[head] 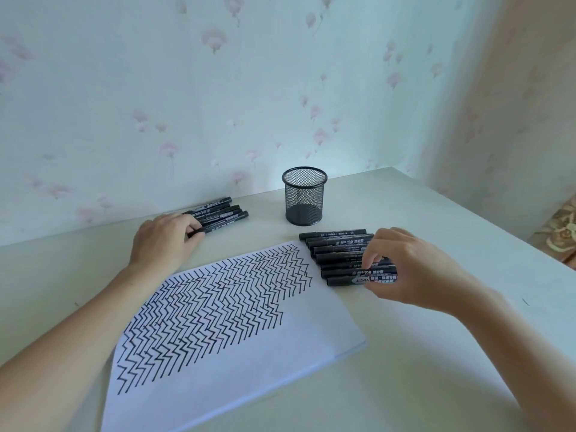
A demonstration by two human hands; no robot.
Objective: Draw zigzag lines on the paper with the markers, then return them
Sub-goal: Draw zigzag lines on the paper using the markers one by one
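The paper [237, 353] lies on the counter [420, 353] with zigzags [215, 304] covering most of its upper part, so the drawing looks largely done and the return step seems to be in hand. Markers sit in 2 groups: 4 at the far left [218, 213] near the wall, and a row of about 7 at the right [343, 257], just beside the paper's far corner. The mesh cup [304, 196] stands between and behind the groups, and appears to hold nothing.

The left hand [165, 241] rests on the counter with its fingers curled round the near end of the closest left marker. The right hand [414, 269] hangs over the right row, fingertips [369, 260] pinching at a marker in the middle of it; whether it is lifted, I cannot tell.

To do this well, close on 1 marker at a time near its middle, lift straight up so neighbours do not roll, and check the cap is on. Carry it to the cup and lower it upright, cap end consistent. Keep sleeves and wrists off the fresh ink.
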